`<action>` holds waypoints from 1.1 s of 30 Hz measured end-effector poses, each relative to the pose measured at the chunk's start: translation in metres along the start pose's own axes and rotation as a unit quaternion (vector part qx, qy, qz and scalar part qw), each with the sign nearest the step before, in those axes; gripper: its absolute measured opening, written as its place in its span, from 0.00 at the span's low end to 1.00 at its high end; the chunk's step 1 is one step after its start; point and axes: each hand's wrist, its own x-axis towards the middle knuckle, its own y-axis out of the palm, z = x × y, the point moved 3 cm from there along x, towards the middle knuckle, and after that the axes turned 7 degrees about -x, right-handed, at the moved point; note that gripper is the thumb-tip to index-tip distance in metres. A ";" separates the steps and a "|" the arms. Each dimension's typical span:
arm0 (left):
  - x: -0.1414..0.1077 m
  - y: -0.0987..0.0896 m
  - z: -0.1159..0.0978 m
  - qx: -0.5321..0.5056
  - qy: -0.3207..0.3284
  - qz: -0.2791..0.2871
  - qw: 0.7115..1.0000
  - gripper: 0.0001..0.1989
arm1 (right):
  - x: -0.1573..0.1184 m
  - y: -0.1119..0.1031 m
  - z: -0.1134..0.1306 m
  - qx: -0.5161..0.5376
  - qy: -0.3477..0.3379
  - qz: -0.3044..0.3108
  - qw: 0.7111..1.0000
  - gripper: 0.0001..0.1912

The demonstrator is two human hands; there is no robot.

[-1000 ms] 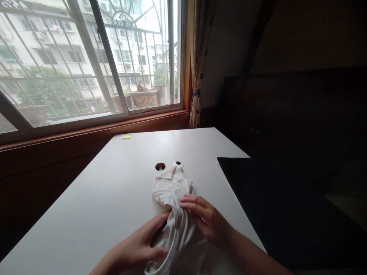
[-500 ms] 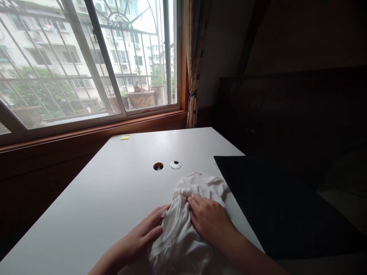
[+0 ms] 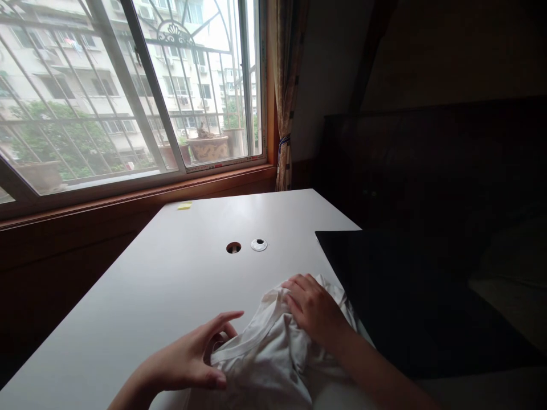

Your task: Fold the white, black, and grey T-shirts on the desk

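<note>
A crumpled white shirt lies bunched at the near side of the white table, with a sewn band along its left edge. My left hand is at that edge, thumb and fingers spread apart with the cloth's border between them. Bent over the top of the shirt, my right hand has its fingertips closed on a fold. Part of the cloth is hidden under my right hand and forearm.
The white tabletop has a round cable hole, with a white grommet cover beside it. A yellow sticky note is at the far left corner. A black sheet overlaps the right edge. Beyond stand a window and a tied curtain.
My left hand has shifted left and its fingers have spread. My right hand has moved slightly up and right on the shirt, which now looks flatter and more spread toward me.
</note>
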 end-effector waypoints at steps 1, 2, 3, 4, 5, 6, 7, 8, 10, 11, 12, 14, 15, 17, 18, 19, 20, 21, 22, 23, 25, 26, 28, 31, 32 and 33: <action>0.000 0.002 0.001 0.000 -0.006 0.001 1.000 0.50 | 0.000 0.003 -0.003 0.012 -0.008 -0.007 1.000 0.15; 0.001 0.005 0.002 -0.003 -0.012 -0.003 1.000 0.51 | 0.000 0.007 -0.006 0.021 -0.015 -0.004 1.000 0.18; 0.003 0.007 0.003 -0.007 -0.018 -0.007 1.000 0.50 | -0.001 0.010 -0.009 0.026 -0.021 0.007 0.999 0.20; 0.005 0.009 0.004 -0.011 -0.020 -0.013 1.000 0.48 | -0.002 0.014 -0.011 0.027 -0.023 0.021 0.999 0.20; 0.006 0.010 0.005 -0.015 -0.019 -0.021 0.999 0.46 | -0.003 0.016 -0.013 0.025 -0.019 0.036 0.999 0.21; 0.007 0.010 0.006 -0.016 -0.015 -0.034 0.999 0.43 | -0.003 0.018 -0.014 0.020 -0.009 0.048 0.999 0.21; 0.008 0.009 0.005 -0.013 -0.007 -0.052 0.999 0.40 | -0.004 0.019 -0.015 0.015 0.004 0.059 0.998 0.21; 0.008 0.007 0.005 -0.007 0.002 -0.070 0.997 0.38 | -0.004 0.019 -0.016 0.009 0.017 0.069 0.997 0.20; 0.007 0.002 0.004 -0.003 0.018 -0.102 0.995 0.36 | -0.003 0.018 -0.015 0.011 0.035 0.092 0.995 0.15; 0.006 0.000 0.003 -0.007 0.025 -0.113 0.993 0.35 | -0.002 0.017 -0.015 0.018 0.040 0.103 0.994 0.12; 0.006 -0.003 0.003 -0.015 0.034 -0.123 0.992 0.34 | -0.001 0.016 -0.014 0.026 0.047 0.108 0.993 0.08; 0.006 -0.007 0.001 -0.032 0.052 -0.149 0.987 0.33 | 0.002 0.012 -0.014 0.043 0.062 0.091 0.993 0.04; 0.006 -0.009 0.001 -0.042 0.063 -0.169 0.983 0.32 | 0.003 0.009 -0.014 0.055 0.069 0.071 0.994 0.03; 0.006 -0.016 0.000 -0.064 0.089 -0.227 0.968 0.31 | 0.004 0.002 -0.014 0.097 0.080 0.019 0.992 0.03; 0.005 -0.019 0.000 -0.075 0.102 -0.264 0.956 0.30 | 0.004 -0.001 -0.014 0.130 0.087 -0.006 0.988 0.03; 0.004 -0.023 0.000 -0.086 0.114 -0.304 0.942 0.30 | 0.003 -0.004 -0.015 0.167 0.096 -0.025 0.981 0.02; 0.003 -0.027 0.000 -0.095 0.125 -0.343 0.926 0.30 | 0.001 -0.007 -0.015 0.205 0.106 -0.040 0.972 0.02; 0.003 -0.031 0.000 -0.102 0.132 -0.377 0.911 0.30 | 0.000 -0.009 -0.015 0.239 0.115 -0.048 0.963 0.03; 0.002 -0.034 0.000 -0.107 0.136 -0.405 0.898 0.30 | -0.002 -0.010 -0.015 0.264 0.124 -0.053 0.955 0.04; 0.002 -0.036 0.001 -0.110 0.137 -0.423 0.889 0.29 | -0.004 -0.011 -0.015 0.278 0.131 -0.055 0.950 0.05; 0.002 -0.039 0.001 -0.109 0.137 -0.440 0.881 0.29 | -0.007 -0.011 -0.016 0.281 0.147 -0.060 0.947 0.05; 0.003 -0.039 0.002 -0.106 0.134 -0.441 0.881 0.29 | -0.008 -0.010 -0.016 0.276 0.155 -0.062 0.946 0.05; 0.006 -0.039 0.004 -0.101 0.122 -0.431 0.889 0.30 | -0.009 -0.009 -0.017 0.270 0.170 -0.070 0.945 0.06; 0.010 -0.033 0.010 -0.101 0.073 -0.366 0.922 0.34 | -0.010 -0.008 -0.018 0.278 0.190 -0.076 0.938 0.09; 0.011 -0.030 0.012 -0.100 0.051 -0.331 0.937 0.37 | -0.010 -0.008 -0.018 0.281 0.196 -0.078 0.936 0.10; 0.013 -0.027 0.014 -0.096 0.029 -0.294 0.950 0.40 | -0.009 -0.007 -0.018 0.283 0.200 -0.078 0.935 0.11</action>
